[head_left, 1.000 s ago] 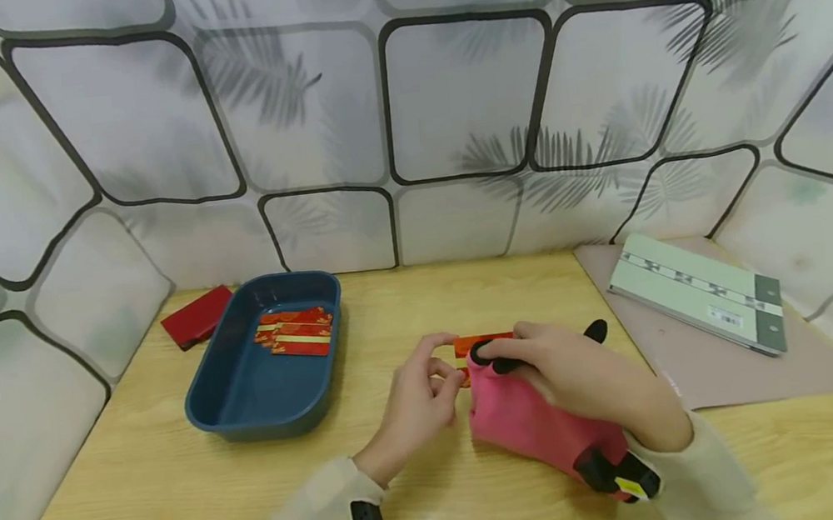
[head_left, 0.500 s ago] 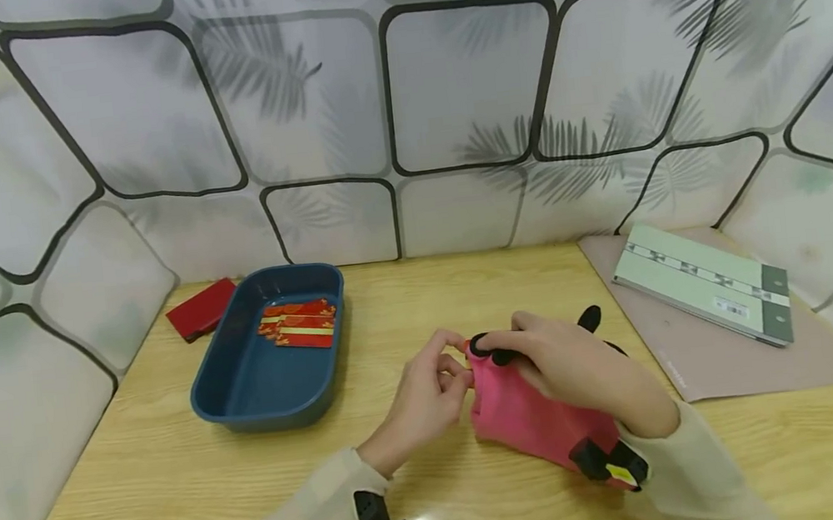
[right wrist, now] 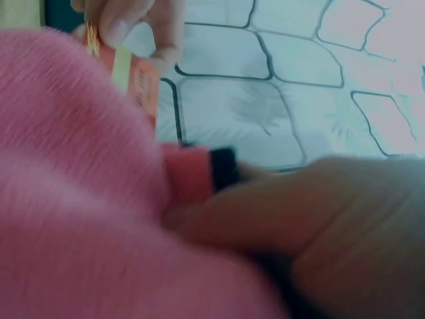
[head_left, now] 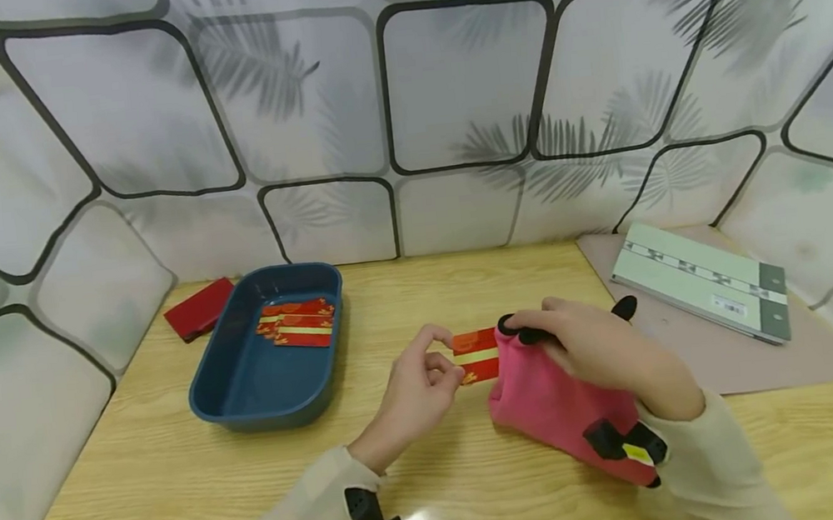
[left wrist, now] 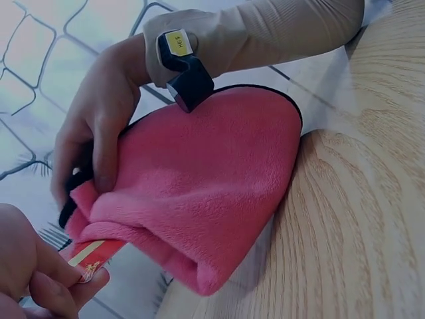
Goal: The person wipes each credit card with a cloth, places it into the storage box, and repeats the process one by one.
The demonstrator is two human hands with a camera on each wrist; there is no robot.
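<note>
My left hand (head_left: 415, 386) pinches the near edge of a red envelope (head_left: 477, 356) with a pale yellow band and gold print. The envelope's other end is tucked into the mouth of a pink fleece pouch (head_left: 550, 398) with black trim. Fingers of my right hand (head_left: 598, 351) grip the pouch at the black tabs by its mouth. In the left wrist view, the pouch (left wrist: 192, 166) hangs wide at the wood, and the envelope (left wrist: 99, 256) enters under its folded rim. Pink fabric (right wrist: 80, 186) fills much of the right wrist view, hiding part of the right hand.
A blue tray (head_left: 211, 397) stands on the left with several red envelopes (head_left: 302, 325) inside. Behind it lies a dark red wallet-like thing (head_left: 199, 310). To the right, a green notebook (head_left: 697, 283) rests on a pinkish-grey mat (head_left: 758, 369). A patterned backdrop rises behind the wooden table.
Half a second ago the envelope was almost hidden at the pouch's mouth; now much of it shows. My right hand and the pouch have shifted right, while the left hand stays nearly in place.
</note>
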